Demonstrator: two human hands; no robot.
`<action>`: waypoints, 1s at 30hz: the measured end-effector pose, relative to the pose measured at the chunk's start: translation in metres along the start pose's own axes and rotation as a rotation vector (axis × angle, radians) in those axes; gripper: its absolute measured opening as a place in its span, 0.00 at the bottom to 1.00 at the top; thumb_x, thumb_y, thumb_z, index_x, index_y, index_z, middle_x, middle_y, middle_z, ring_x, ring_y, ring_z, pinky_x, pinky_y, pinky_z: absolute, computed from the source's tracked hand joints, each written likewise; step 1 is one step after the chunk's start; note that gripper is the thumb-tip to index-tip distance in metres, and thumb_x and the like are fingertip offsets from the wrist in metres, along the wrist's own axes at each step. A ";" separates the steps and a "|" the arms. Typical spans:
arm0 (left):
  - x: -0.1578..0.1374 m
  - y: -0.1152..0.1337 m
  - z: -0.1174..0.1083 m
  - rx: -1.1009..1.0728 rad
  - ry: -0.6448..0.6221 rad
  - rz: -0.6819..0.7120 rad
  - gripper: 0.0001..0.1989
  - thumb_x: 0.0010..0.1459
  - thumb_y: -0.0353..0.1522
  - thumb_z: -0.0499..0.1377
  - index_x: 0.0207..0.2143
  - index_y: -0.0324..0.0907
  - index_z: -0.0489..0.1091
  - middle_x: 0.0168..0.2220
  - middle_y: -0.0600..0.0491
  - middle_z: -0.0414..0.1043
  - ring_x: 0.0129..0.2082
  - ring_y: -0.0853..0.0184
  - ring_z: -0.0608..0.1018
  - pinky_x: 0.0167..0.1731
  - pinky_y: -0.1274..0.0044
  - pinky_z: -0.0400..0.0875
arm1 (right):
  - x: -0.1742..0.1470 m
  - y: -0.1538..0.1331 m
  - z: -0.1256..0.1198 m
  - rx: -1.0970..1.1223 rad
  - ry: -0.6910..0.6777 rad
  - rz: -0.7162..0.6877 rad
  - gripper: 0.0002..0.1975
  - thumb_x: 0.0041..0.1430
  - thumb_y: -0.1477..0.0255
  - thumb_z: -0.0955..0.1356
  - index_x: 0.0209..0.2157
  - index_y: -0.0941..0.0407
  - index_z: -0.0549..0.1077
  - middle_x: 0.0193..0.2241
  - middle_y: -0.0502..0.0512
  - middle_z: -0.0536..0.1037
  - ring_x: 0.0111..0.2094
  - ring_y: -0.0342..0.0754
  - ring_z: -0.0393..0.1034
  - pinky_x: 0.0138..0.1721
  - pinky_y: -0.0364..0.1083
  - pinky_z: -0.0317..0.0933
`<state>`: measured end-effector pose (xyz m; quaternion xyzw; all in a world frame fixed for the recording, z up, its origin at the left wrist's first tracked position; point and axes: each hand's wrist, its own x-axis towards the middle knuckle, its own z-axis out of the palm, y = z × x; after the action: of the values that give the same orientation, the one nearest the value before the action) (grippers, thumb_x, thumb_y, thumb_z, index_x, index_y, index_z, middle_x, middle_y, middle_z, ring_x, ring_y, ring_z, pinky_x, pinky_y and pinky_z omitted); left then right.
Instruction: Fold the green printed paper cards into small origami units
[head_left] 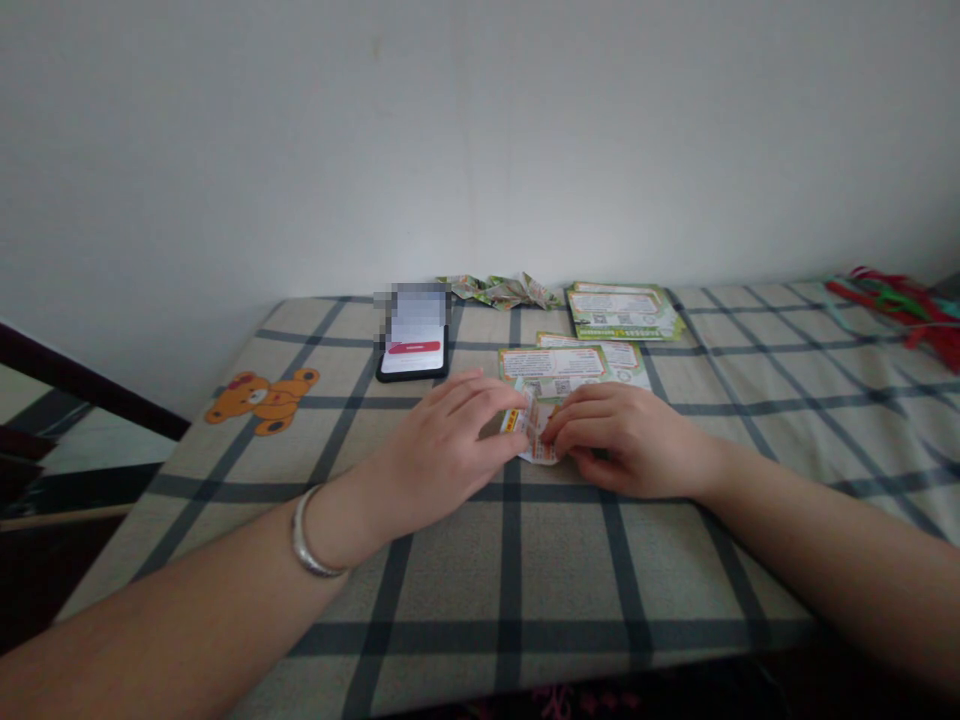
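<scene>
Between my hands a small printed paper [541, 425], white with orange and yellow parts, looks creased or folded. My left hand [457, 435], with a silver bangle [304, 535] at its wrist, pinches the paper's left side between thumb and forefinger. From the right, the curled fingers of my right hand [626, 435] close on its other side; the fingertips partly cover it. Right behind lie flat green-edged printed leaflets [551, 362], overlapping each other and partly hidden by my hands.
A phone [414, 362] with a lit screen lies at the back left, near a bear cutout [262, 400]. Against the wall are folded paper pieces [502, 290] and a leaflet stack [622, 312]. Red and green strips [911, 310] lie far right on the checked tablecloth [450, 590].
</scene>
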<state>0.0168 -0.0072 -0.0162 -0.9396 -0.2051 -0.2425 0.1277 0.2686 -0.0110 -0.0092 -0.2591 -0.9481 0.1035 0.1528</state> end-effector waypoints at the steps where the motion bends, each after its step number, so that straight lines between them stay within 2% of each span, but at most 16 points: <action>1: 0.000 0.000 0.001 0.004 0.004 0.003 0.06 0.61 0.26 0.56 0.38 0.42 0.73 0.49 0.47 0.66 0.52 0.60 0.68 0.56 0.63 0.65 | 0.001 -0.001 0.000 0.000 0.002 0.009 0.11 0.58 0.77 0.64 0.40 0.54 0.75 0.37 0.52 0.79 0.42 0.48 0.70 0.45 0.49 0.64; 6: -0.001 -0.001 0.006 -0.024 0.017 0.032 0.08 0.64 0.31 0.56 0.41 0.45 0.74 0.48 0.50 0.68 0.52 0.61 0.68 0.58 0.62 0.64 | 0.005 -0.004 0.001 0.024 0.036 0.060 0.09 0.58 0.78 0.64 0.37 0.56 0.74 0.34 0.54 0.76 0.39 0.48 0.68 0.42 0.49 0.63; 13: 0.000 0.003 0.003 -0.036 -0.059 0.032 0.09 0.63 0.30 0.57 0.41 0.46 0.75 0.50 0.52 0.68 0.57 0.58 0.64 0.61 0.61 0.59 | 0.007 -0.005 0.001 0.036 0.050 0.118 0.08 0.59 0.77 0.63 0.36 0.57 0.74 0.32 0.55 0.74 0.37 0.48 0.67 0.41 0.49 0.62; 21: 0.003 0.003 0.000 -0.103 -0.107 0.075 0.10 0.62 0.28 0.56 0.44 0.45 0.74 0.47 0.51 0.70 0.55 0.60 0.66 0.58 0.65 0.64 | 0.005 0.000 0.005 0.006 0.105 0.178 0.08 0.62 0.74 0.62 0.36 0.57 0.73 0.32 0.55 0.73 0.35 0.47 0.67 0.38 0.47 0.60; 26: 0.002 0.003 0.002 -0.112 -0.131 0.084 0.11 0.62 0.26 0.55 0.44 0.45 0.74 0.47 0.50 0.71 0.55 0.60 0.67 0.58 0.63 0.64 | 0.005 0.005 0.010 0.040 0.147 0.152 0.06 0.63 0.74 0.63 0.37 0.56 0.73 0.31 0.53 0.73 0.34 0.45 0.67 0.37 0.45 0.60; 30: 0.001 0.002 0.003 -0.131 -0.150 0.070 0.11 0.62 0.26 0.55 0.44 0.45 0.74 0.48 0.51 0.71 0.55 0.61 0.68 0.60 0.60 0.60 | 0.009 0.009 0.013 0.068 0.189 0.104 0.06 0.63 0.74 0.65 0.39 0.55 0.73 0.35 0.53 0.74 0.38 0.46 0.68 0.40 0.46 0.61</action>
<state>0.0204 -0.0077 -0.0188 -0.9680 -0.1650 -0.1797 0.0588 0.2608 -0.0006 -0.0220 -0.3114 -0.9106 0.1187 0.2446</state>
